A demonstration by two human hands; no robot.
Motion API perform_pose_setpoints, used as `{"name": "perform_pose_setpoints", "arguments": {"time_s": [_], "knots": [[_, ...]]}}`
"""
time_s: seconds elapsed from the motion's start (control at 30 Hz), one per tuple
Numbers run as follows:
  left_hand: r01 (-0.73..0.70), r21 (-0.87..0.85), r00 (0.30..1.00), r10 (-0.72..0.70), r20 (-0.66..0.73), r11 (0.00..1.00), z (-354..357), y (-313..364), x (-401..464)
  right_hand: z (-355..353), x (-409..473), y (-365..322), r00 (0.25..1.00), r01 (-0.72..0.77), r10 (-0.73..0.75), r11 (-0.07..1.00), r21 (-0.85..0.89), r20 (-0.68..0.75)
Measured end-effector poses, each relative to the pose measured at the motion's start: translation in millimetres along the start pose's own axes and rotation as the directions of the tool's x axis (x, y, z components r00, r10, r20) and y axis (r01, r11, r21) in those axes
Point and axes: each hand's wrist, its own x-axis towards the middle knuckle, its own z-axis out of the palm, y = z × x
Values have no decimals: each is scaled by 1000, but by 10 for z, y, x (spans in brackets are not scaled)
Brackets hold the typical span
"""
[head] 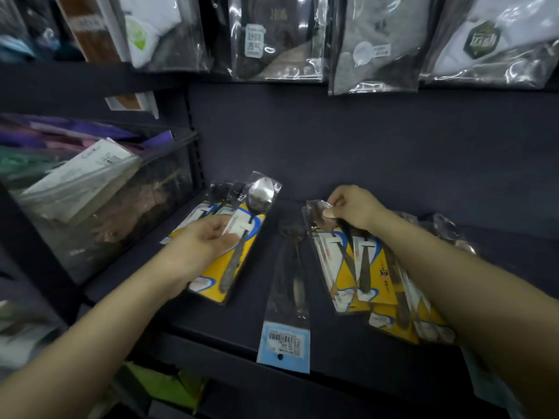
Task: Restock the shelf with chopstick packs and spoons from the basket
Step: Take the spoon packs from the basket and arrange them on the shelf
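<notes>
On the dark shelf (348,343) lie packed spoons on yellow cards. My left hand (205,237) holds a stack of spoon packs (239,252) at the shelf's left, thumb on top of the card, a shiny spoon bowl showing at its far end. My right hand (351,207) pinches the top end of another group of spoon packs (357,273) fanned out on the right. Between them lies a long clear pack with a blue label (287,313), its end over the shelf's front edge. No basket is in view.
Bagged socks (278,37) hang on the wall above the shelf. To the left, a clear bin (99,207) holds paper-wrapped and purple goods. More clear packs (447,228) lie behind my right forearm. A green item (163,385) sits on the level below.
</notes>
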Motion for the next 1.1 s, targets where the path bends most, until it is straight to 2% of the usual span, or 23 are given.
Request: {"name": "perform_pose_setpoints", "arguments": {"time_s": [0.13,0.2,0.33,0.4,0.47,0.57,0.63,0.73,0.83,0.93,1.03,1.1], "knots": [[-18,281,994,46,-95,959,-319,-133,13,-94,75,-31,995,-23,40,983,183,-90],[25,354,990,25,-138,935,-472,-215,60,-146,86,-110,989,34,-1,974,223,-148],[79,391,978,4,-207,917,-747,-336,145,-174,76,-509,974,170,-91,897,408,-206],[87,488,978,18,-206,868,-868,-394,191,-124,108,-773,944,267,-124,832,486,-307],[91,615,984,26,-179,783,-945,-445,222,-51,128,-1022,930,305,-125,788,534,-346],[83,752,986,55,-156,654,-980,-518,229,179,119,-1311,968,215,-114,832,512,-222],[-17,789,988,133,-82,614,-981,-583,220,427,98,-1417,995,90,-52,844,528,-87],[-157,740,974,227,6,654,-985,-653,175,803,63,-1478,997,-61,29,842,536,69],[-183,669,981,179,76,720,-961,-688,135,1049,69,-1498,981,-182,118,817,547,151],[-201,683,980,148,135,702,-938,-760,129,1175,137,-1535,970,-245,201,821,515,139],[-232,675,973,175,153,700,-940,-803,140,1230,197,-1528,980,-193,201,929,315,7],[-244,662,970,182,162,709,-949,-801,141,1259,182,-1499,983,-169,182,960,224,-39]]}}
